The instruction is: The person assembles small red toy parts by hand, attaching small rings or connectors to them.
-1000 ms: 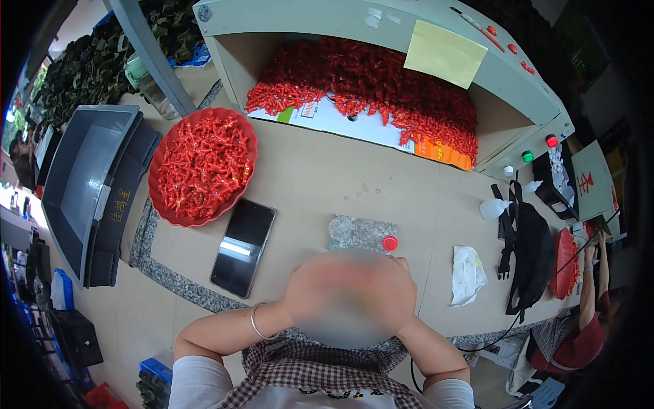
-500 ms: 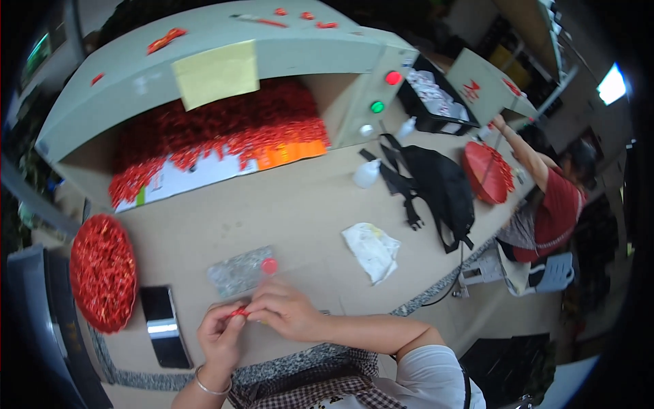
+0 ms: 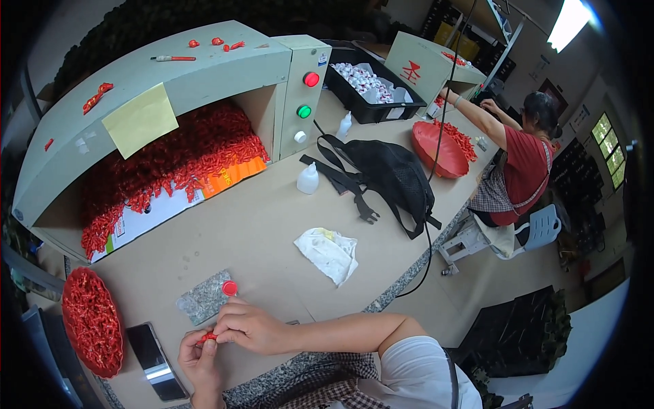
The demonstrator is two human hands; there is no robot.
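Observation:
My left hand [image 3: 199, 360] and my right hand [image 3: 251, 328] meet near the table's front edge. Both pinch one small red glossy piece [image 3: 208, 337] between their fingertips, which partly hide it. Just beyond them lies a speckled grey slab [image 3: 204, 298] with a small red round cap [image 3: 229, 288] at its corner. To the left, a red scalloped dish [image 3: 83, 273] is heaped with similar red pieces [image 3: 92, 320]. A dark smartphone [image 3: 155, 360] lies between that dish and my left hand.
A pale green box-shaped machine [image 3: 211, 58] holds many red pieces. Right of it are a squeeze bottle [image 3: 308, 179], a crumpled white cloth [image 3: 328, 255], a black bag [image 3: 388, 174] and a black crate [image 3: 371, 112]. A co-worker in red [image 3: 528, 174] sits at the table's far right.
My view has swung and tilted, so the scene sits further left in the picture. Both hands still pinch the small red piece; the fingers have shifted only slightly.

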